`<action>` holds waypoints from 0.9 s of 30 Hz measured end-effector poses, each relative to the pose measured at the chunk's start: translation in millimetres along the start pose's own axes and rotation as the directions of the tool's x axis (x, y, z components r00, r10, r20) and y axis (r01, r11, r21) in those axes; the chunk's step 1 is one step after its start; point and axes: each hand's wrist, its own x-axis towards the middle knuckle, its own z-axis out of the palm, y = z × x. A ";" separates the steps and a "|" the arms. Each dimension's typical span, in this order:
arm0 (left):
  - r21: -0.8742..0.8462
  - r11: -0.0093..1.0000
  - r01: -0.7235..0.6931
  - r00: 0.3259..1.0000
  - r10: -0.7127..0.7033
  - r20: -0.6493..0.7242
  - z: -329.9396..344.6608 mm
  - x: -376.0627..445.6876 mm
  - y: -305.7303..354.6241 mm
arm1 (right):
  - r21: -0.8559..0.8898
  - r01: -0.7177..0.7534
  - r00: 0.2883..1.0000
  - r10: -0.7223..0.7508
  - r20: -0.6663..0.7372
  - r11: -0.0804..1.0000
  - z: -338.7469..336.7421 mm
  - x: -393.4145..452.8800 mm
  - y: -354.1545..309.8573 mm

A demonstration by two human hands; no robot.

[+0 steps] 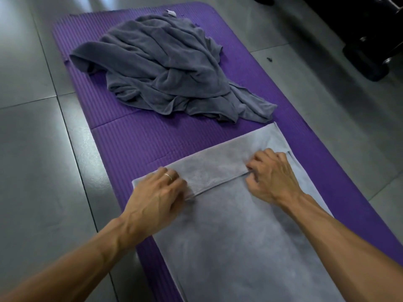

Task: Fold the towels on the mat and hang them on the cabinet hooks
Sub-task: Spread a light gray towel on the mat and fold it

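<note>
I am in the folding step, with the first towel half done and nothing yet near any cabinet hooks, which I cannot see from here. Starting at the left, my left hand (pixel 160 190), a thin ring on one finger, has its fingers curled over the left end of the turned-over strip of the pale grey flat towel (pixel 239 236), pinching the folded edge where it meets the layer below. That towel lies spread along the near part of the ribbed purple foam mat (pixel 122 138), its far end brought back toward me as a band across its width. Further right, my right hand (pixel 272 177) grips the other end of that same band, fingers bent and knuckles up, bunching the cloth a little. I judge the next move calls for both hands to draw the fold toward me evenly, keeping the edges in line so the band does not skew, then smoothing it flat. Beyond the fold, toward the far end of the mat, a darker grey crumpled towel heap (pixel 165 68) waits untouched, one corner trailing just beside the pale towel's far right corner. The mat rests on a floor of large glossy grey tiles (pixel 32 149), and at the far right stands some dark, blurred equipment (pixel 375 40) that I cannot identify.
</note>
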 end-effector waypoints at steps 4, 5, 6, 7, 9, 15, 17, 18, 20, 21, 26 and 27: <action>0.183 0.918 0.351 0.936 -0.347 -0.055 -1.5 14.4 -24.7 | 0.129 -0.119 0.993 0.119 0.010 0.984 -3.5 42.6 -12.6; 0.200 0.905 0.375 0.926 -0.375 -0.036 -1.4 16.6 -29.0 | 0.127 -0.129 0.991 0.122 0.062 0.983 -3.3 54.9 -16.1; 0.201 0.908 0.367 0.929 -0.369 -0.028 -1.4 17.9 -30.6 | 0.103 -0.128 0.986 0.116 0.119 0.986 -1.9 64.6 -19.2; 0.187 0.922 0.338 0.940 -0.340 -0.025 -0.3 17.6 -31.1 | 0.065 -0.127 0.979 0.114 0.169 0.990 -0.5 72.1 -21.8; 0.110 0.952 0.287 0.958 -0.287 -0.011 -1.4 14.1 -26.8 | 0.030 -0.161 0.964 0.150 0.217 0.987 0.8 80.2 -24.7; 0.110 0.937 0.330 0.943 -0.333 0.003 -9.2 18.5 -49.2 | 0.189 -0.219 0.975 0.209 0.072 0.957 4.8 96.6 -25.8; 0.177 0.927 0.332 0.942 -0.334 -0.019 -11.0 23.0 -54.0 | 0.198 -0.215 0.977 0.211 0.041 0.956 7.0 99.6 -31.9; 0.203 0.930 0.307 0.952 -0.302 -0.057 -11.1 25.7 -53.5 | 0.187 -0.206 0.978 0.209 0.001 0.961 8.3 97.3 -36.3; 0.196 0.958 0.208 0.977 -0.192 -0.098 -6.9 31.5 -43.6 | 0.157 -0.190 0.971 0.209 -0.114 0.969 14.7 85.3 -49.4; 0.168 0.975 0.143 0.988 -0.130 -0.088 -2.4 35.3 -35.3 | 0.168 -0.183 0.969 0.207 -0.137 0.969 18.0 77.3 -58.7; 0.094 0.995 0.031 0.982 -0.048 0.183 31.6 42.1 -1.0 | 0.170 -0.042 0.985 0.013 0.172 0.985 40.9 38.1 -62.0; 0.104 0.994 0.024 0.976 -0.046 0.212 34.4 38.9 -0.8 | 0.146 -0.094 0.976 0.062 0.210 0.985 44.0 35.7 -45.0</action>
